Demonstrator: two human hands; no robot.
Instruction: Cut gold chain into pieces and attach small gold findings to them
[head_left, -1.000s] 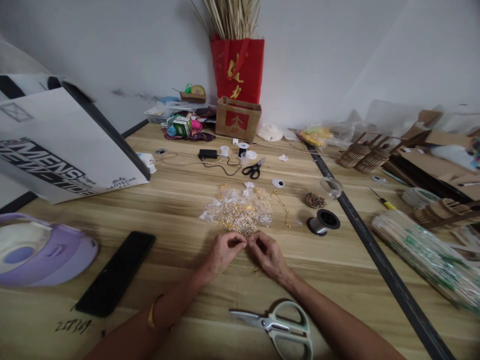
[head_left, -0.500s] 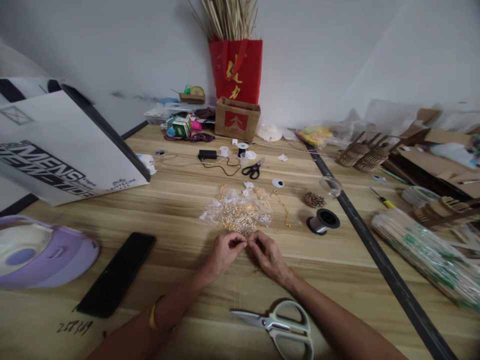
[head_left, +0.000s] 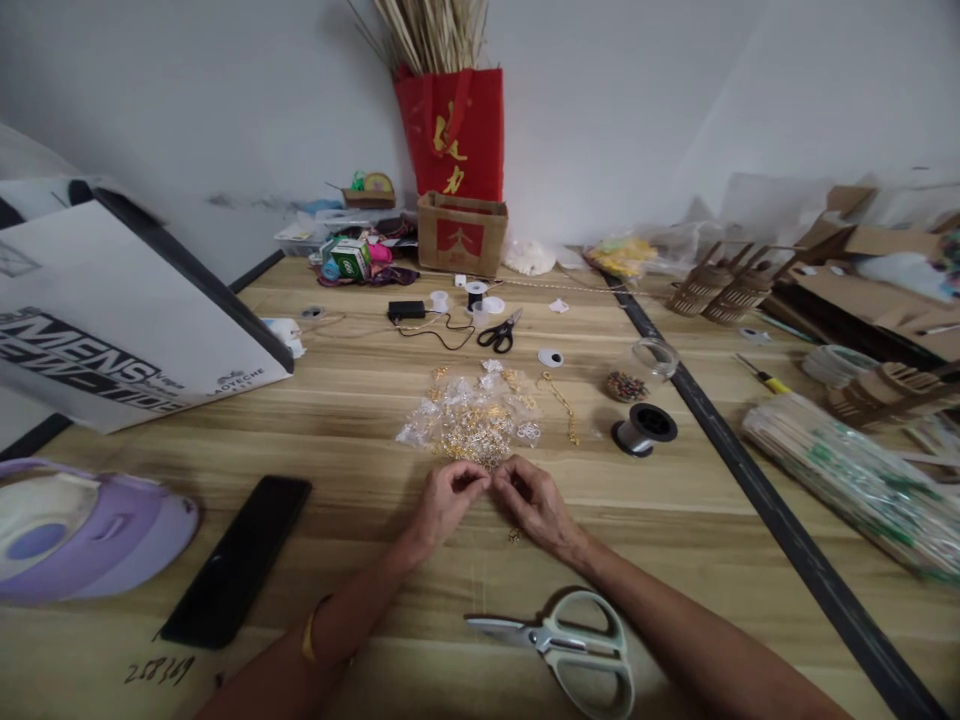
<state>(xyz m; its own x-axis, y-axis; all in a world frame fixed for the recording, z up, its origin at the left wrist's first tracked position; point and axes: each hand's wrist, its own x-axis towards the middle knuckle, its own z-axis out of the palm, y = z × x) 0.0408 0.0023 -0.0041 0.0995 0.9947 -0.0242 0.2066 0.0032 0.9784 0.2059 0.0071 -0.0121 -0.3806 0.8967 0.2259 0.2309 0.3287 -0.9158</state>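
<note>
My left hand (head_left: 451, 500) and my right hand (head_left: 534, 503) meet fingertip to fingertip at the middle of the table. Both are pinched closed; whatever lies between the fingers is too small to make out. Just beyond them spreads a pile of gold and silver jewellery findings (head_left: 476, 430), partly in clear plastic bags. A small gold piece (head_left: 514, 536) lies beneath my right hand. Nearer to me, between my forearms, rest scissors with pale handles (head_left: 577, 640). A gold chain (head_left: 562, 405) lies to the right of the pile.
A wire spool (head_left: 643, 430) and a jar of beads (head_left: 630, 383) stand to the right. Black scissors (head_left: 497, 335) lie behind the pile. At left are a phone (head_left: 238, 560), a purple visor (head_left: 112, 530) and a large white box (head_left: 142, 320). Bagged sticks (head_left: 840, 480) lie far right.
The view has shifted and tilted slightly. My hands stay together in nearly the same place, with only small finger movement.
</note>
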